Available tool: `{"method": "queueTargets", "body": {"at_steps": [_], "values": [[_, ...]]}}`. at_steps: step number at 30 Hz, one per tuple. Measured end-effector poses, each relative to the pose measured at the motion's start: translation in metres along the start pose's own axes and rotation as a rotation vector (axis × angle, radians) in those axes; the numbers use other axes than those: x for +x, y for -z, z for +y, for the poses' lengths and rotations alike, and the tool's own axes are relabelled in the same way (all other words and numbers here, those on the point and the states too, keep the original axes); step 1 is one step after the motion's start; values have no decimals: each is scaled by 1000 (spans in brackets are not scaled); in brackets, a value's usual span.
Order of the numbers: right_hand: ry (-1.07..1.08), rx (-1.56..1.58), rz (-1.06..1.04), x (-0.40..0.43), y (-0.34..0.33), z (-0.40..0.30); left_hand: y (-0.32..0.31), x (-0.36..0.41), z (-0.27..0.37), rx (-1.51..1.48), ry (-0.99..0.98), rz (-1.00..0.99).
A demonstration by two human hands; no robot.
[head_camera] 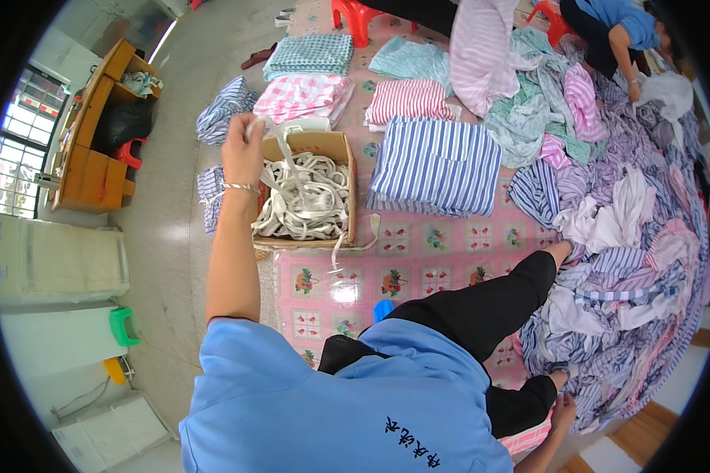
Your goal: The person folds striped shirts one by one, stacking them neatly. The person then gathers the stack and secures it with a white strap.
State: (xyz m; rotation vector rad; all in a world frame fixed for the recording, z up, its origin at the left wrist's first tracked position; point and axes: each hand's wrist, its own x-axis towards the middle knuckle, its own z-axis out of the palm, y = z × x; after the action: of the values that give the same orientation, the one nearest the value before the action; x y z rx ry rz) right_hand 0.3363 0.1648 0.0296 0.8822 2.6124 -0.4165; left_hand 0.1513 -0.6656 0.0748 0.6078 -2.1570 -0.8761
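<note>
My left hand is raised at the left edge of an open cardboard box. A whitish cloth strip hangs from its fingers down into the box. Inside lies a tangled heap of similar cloth ties, and a few ends hang over the near rim. At the lower right, my right hand hangs low by my foot, next to pink checked fabric. Its fingers are small and partly turned away, so whether they grip anything is unclear.
Folded blue-striped cloth, red-striped cloth and pink-checked cloth lie on a patterned pink floor sheet. Loose striped fabric is heaped at right around my feet. Another person handles cloth at upper right. Red stools stand behind.
</note>
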Motion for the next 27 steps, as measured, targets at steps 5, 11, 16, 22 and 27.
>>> {"method": "queueTargets", "body": {"at_steps": [5,11,16,22,27], "values": [[391,198,253,-11,12,-46,52,37,120,-283,-286,133],[516,377,206,-52,21,-141,90,65,213,-472,-530,60],[422,439,67,-72,28,-139,138,76,252,-314,-597,159],[474,388,142,-64,21,-107,168,92,280,-290,-706,109],[457,357,111,-70,15,-114,177,79,307,-287,-813,-75]]}}
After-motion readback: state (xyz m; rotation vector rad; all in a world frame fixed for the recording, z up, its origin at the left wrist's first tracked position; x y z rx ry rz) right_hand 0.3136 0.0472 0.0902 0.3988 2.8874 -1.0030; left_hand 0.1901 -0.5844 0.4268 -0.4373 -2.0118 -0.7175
